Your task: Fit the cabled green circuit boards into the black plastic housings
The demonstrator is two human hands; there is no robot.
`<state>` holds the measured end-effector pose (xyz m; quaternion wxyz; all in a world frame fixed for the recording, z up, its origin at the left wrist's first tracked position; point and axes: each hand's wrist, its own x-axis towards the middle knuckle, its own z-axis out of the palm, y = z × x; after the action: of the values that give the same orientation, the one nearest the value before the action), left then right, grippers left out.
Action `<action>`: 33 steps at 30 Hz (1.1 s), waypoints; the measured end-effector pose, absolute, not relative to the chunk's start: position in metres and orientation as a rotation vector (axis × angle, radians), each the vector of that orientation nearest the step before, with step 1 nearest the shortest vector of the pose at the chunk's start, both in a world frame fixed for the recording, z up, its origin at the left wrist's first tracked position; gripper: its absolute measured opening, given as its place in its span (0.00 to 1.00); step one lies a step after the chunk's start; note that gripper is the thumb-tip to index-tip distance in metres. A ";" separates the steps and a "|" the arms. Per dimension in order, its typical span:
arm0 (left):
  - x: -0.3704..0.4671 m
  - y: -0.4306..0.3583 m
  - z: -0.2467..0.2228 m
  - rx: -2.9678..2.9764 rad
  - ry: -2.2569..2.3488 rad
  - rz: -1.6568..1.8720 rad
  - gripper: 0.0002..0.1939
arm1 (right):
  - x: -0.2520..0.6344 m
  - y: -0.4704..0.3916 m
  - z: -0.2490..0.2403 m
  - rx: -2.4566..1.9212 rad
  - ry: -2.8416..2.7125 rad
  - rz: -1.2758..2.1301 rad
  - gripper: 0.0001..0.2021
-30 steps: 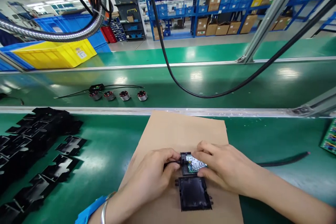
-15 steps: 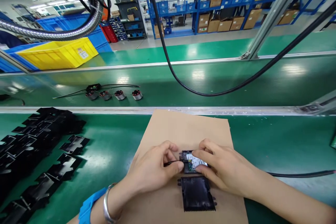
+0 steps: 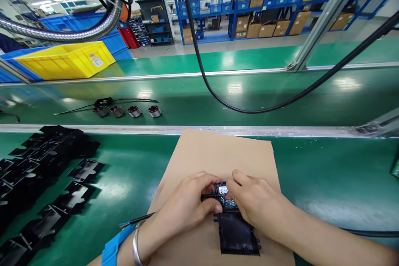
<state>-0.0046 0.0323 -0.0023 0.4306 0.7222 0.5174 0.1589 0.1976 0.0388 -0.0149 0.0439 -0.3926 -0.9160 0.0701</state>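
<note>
A small black plastic case [image 3: 219, 187] holding a circuit board [image 3: 224, 201] lies on a cardboard sheet [image 3: 227, 149]. My left hand [image 3: 190, 197] closes thumb and fingers on the case's left end, where a black cable [image 3: 205, 196] enters. My right hand [image 3: 258, 199] is closed over the board's right part, fingertips bunched together on it; anything between them is hidden. Just below, touching or nearly touching, lies a black plastic cover [image 3: 238, 235], inner side up. A cable with bare coloured wire ends [image 3: 126, 224] shows beside my left wrist.
Black plastic parts [image 3: 46, 153] are piled on the green bench at left. Several round motor-like parts [image 3: 134, 111] stand beyond the metal rail [image 3: 280, 131]. A black cable [image 3: 249, 111] hangs across the view. A yellow bin [image 3: 65, 62] sits at back left.
My right hand's fingers have drawn together and moved left over the board. My left hand has shifted slightly right. The cable's coloured wire ends now show by my left wrist.
</note>
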 end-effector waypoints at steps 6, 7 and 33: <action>-0.004 0.032 -0.002 1.853 1.292 0.373 0.23 | 0.195 0.042 -0.019 -1.269 -2.659 0.213 0.06; -0.004 0.033 -0.001 1.866 1.295 0.363 0.23 | 0.194 0.041 -0.020 -1.265 -2.645 0.187 0.06; -0.004 0.039 0.005 1.982 1.258 0.286 0.19 | 0.201 0.051 0.006 -1.236 -2.812 0.533 0.11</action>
<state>-0.0038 0.0390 0.0053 0.3788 0.7757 0.4923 0.1118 0.2014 0.0507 0.0064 0.0119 -0.3964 -0.9019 0.1709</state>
